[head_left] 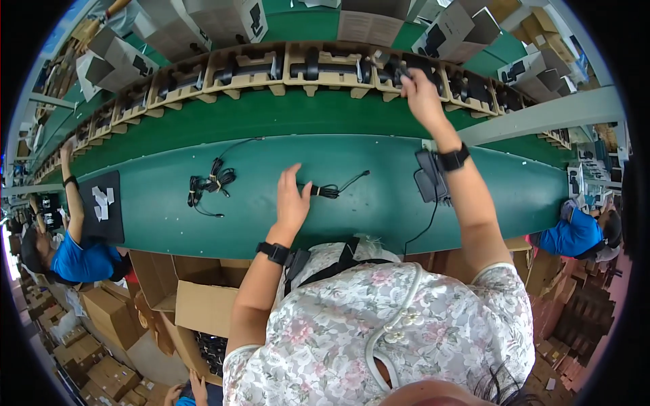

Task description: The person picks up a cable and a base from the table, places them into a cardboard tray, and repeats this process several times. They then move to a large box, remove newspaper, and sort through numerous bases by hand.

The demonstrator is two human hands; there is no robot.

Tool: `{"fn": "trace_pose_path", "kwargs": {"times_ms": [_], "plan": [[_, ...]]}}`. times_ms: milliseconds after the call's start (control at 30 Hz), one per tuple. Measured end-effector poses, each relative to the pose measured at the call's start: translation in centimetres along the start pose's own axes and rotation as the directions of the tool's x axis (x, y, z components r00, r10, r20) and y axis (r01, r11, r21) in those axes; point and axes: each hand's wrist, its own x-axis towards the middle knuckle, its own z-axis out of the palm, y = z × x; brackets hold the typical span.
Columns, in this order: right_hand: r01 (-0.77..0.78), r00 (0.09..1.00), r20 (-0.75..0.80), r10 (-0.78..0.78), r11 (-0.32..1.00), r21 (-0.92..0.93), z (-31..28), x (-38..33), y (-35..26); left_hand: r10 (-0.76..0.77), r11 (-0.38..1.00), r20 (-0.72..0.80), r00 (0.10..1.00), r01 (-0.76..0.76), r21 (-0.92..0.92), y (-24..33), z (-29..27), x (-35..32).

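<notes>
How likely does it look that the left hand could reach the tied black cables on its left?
Probably yes: nothing appears to block the left hand; only green work surface shows between it and the tied black cables.

Worktop (372, 223) is green. Cables (226, 177) at 10 o'clock and centre are black, ties (212, 176) tan. Adapters (426, 187) at 3: black. Trays (328, 86) at 12: tan, parts (312, 64) inside black. Mat (108, 231) at 9: black, slips (101, 197) white. Blouse (447, 318) at 5: pale grey, pink-and-green floral. Co-workers' shirts (577, 233) at 9 and 3: blue.
</notes>
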Motion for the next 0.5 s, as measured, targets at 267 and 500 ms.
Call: {"fn": "trace_pose_path", "kwargs": {"times_ms": [267, 500], "plan": [[-0.131, 0.977, 0.121, 0.177, 0.939, -0.319, 3.5, 9.9, 8.5, -0.130, 0.988, 0.063, 0.990, 0.124, 0.090, -1.8, 0.9, -2.4], [0.149, 0.973, 0.227, 0.029, 0.669, -0.728, 4.7, 9.4, 6.3, -0.202, 0.974, 0.018, 0.979, 0.199, 0.113, -2.7, 0.8, -3.1]]}}
